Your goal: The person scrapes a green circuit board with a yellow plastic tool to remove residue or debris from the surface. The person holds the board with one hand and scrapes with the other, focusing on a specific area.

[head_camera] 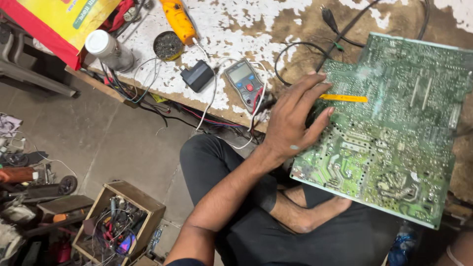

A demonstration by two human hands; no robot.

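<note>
The left hand [290, 123] lies flat on the near left part of a big green circuit board [394, 138], solder side up. Its fingers [310, 93] are spread apart and stretched out, pressing on the board surface; they do not clamp anything. The board rests partly on the low worn table [256, 29] and partly over the person's crossed legs in dark trousers [256, 231]. Its long axis runs from the upper left to the lower right of the view, with the near lower corner hanging over the lap and the far edge pointing up to the right. A thin yellow strip [344, 98] lies on the board just beside the fingertips, pointing to the right.

The right hand is almost out of view at the lower right corner, so I cannot tell how its fingers are.

On the table, left of the hand, there is a grey multimeter [245, 81] with red and white leads, a black adapter [197, 75], a round tin [168, 45], a yellow tool [180, 19] and a white-capped can [109, 49]. On the floor stands a wooden box [118, 221] with wires
</note>
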